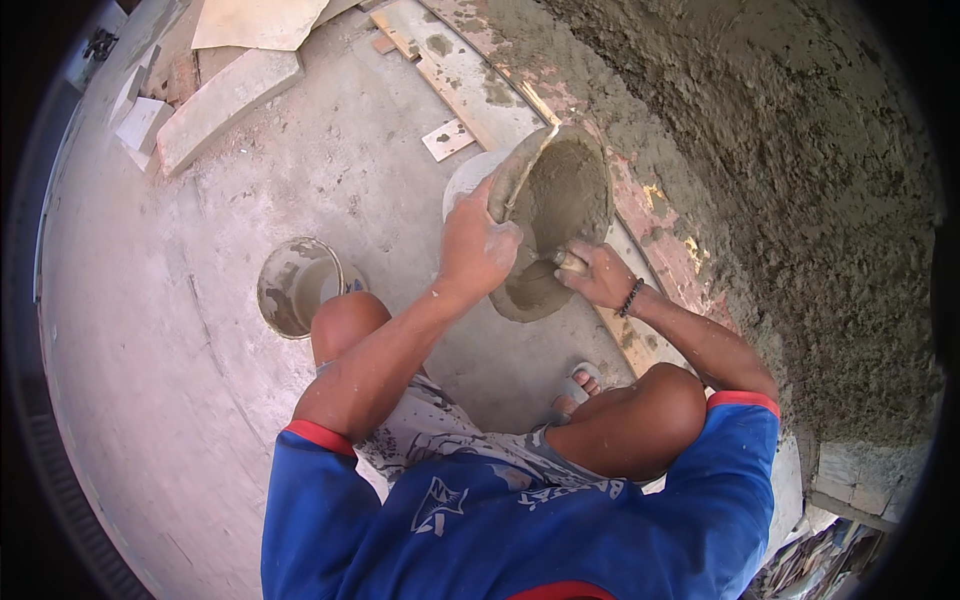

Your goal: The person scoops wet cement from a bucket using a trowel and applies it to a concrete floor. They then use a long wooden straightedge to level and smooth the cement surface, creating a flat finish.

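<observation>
A bucket [466, 178] with wet grey mortar [568, 190] coating its inside is tilted, its mouth facing me. My left hand [480, 245] is closed over the bucket's left rim. Inside the mouth, near the lower rim, my right hand [603, 277] grips the pale handle of a trowel [570, 262]. The trowel's blade is mostly hidden in the mortar. To the left, beside my knee, stands a second bucket [298, 328] holding murky greyish liquid, with mortar smeared on its inner wall.
A wall of rough wet mortar [790, 190] rises along the right. Wooden boards [470, 75] spattered with mortar run along its foot. A small wood offcut [447, 139] lies beside them. Broken pale slabs [228, 110] are piled at the far left on the concrete floor [170, 330].
</observation>
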Demonstrator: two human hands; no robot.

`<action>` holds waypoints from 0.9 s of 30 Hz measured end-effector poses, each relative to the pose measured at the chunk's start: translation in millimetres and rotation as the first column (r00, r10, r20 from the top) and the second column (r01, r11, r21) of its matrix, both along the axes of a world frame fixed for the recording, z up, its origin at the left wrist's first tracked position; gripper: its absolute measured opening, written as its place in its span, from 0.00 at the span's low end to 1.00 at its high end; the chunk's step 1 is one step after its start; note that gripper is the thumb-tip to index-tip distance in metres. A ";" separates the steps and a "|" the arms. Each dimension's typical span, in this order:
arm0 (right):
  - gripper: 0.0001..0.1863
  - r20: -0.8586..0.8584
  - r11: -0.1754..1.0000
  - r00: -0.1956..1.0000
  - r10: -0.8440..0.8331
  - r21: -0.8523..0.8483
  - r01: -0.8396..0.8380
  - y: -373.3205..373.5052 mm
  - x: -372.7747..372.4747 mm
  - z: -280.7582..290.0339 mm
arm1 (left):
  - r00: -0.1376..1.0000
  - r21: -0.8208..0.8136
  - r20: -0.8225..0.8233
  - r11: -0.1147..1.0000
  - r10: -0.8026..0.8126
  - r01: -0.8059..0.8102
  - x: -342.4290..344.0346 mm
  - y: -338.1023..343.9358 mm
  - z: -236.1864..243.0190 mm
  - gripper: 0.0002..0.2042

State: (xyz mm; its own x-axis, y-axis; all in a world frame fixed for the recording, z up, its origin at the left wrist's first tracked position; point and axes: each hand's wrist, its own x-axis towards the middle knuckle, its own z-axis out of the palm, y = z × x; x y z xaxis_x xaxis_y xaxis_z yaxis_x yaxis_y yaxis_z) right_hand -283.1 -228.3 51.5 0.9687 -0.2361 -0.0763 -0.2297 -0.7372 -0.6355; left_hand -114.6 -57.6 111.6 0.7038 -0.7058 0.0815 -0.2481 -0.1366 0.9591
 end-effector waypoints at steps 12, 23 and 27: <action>0.24 -0.148 0.960 0.957 -0.251 -0.168 0.226 -49.0 -52.9 65.1 | 0.853 -0.103 -0.522 0.994 -0.030 -0.028 -2.4 -19.7 1.4 0.29; 0.22 -0.126 0.991 0.990 -0.064 0.108 0.078 -104.4 -94.3 172.6 | 0.850 0.074 -0.492 0.982 0.189 -0.175 -6.5 -0.9 19.1 0.30; 0.19 -0.253 0.792 0.829 -0.498 0.257 0.554 -199.0 -138.8 132.7 | 0.854 0.068 -0.482 0.980 0.197 -0.187 -11.9 -5.1 14.0 0.28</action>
State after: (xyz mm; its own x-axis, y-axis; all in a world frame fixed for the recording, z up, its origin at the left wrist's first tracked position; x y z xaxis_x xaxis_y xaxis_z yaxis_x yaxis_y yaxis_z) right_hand -421.9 -427.3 184.2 0.6671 -0.6423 -0.3774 -0.6451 -0.2447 -0.7239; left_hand -126.5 -62.7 125.6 0.7726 -0.5506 -0.3161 0.2795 -0.1520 0.9480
